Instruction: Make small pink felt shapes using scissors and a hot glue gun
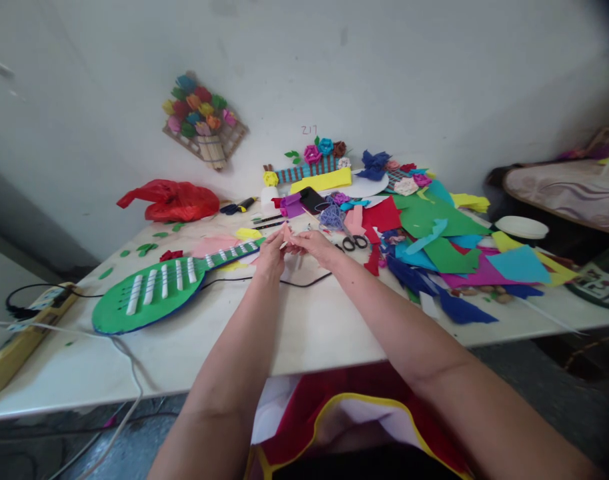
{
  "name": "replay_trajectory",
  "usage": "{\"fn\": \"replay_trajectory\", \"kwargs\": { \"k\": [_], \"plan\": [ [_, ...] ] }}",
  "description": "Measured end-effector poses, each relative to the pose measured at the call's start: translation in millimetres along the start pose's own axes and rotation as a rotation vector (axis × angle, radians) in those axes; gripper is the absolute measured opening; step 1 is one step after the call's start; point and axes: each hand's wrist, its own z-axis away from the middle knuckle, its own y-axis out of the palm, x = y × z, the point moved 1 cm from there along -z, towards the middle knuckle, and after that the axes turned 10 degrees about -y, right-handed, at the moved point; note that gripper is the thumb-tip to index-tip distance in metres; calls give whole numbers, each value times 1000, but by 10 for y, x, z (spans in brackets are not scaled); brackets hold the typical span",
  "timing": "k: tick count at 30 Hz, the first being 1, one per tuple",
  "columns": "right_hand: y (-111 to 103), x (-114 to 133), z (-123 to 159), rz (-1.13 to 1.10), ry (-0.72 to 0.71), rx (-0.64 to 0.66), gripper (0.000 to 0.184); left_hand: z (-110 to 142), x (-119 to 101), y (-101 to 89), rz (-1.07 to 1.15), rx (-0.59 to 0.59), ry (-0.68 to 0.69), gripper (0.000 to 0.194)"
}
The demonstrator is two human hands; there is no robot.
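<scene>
Over the middle of the table my left hand [271, 251] and my right hand [314, 245] meet, fingers closed. A small piece of light pink paper [287, 231] sticks up from the left fingertips. The right fingers pinch close beside it, and what lies between them is too small to make out. Left of my hands lies a green guitar-shaped cutout [154, 319] with white rolled strips across it; its neck ends near my left hand. Black-handled scissors [355, 243] rest right of my right hand.
Coloured paper scraps [437, 217] pile up on the right. A red plastic bag [177, 200], a phone [311, 200] and purple yarn [331, 217] lie farther back. A black cable [304, 286] crosses the table [314, 333] to a power strip [29, 337]. Paper flowers [194, 110] hang on the wall.
</scene>
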Motion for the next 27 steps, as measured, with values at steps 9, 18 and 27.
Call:
{"fn": "replay_trajectory", "kwargs": {
  "k": [9, 18, 27],
  "plan": [
    [-3, 69, 0, 32, 112, -49, 59, -36, 10, -41, -10, -38, 44, 24],
    [-56, 47, -48, 592, -132, -339, 37, 72, -62, 10, -213, -149, 99, 31],
    [29, 75, -12, 805, -271, -157, 25, 86, -74, 33, -253, -231, 150, 39]
  ]
}}
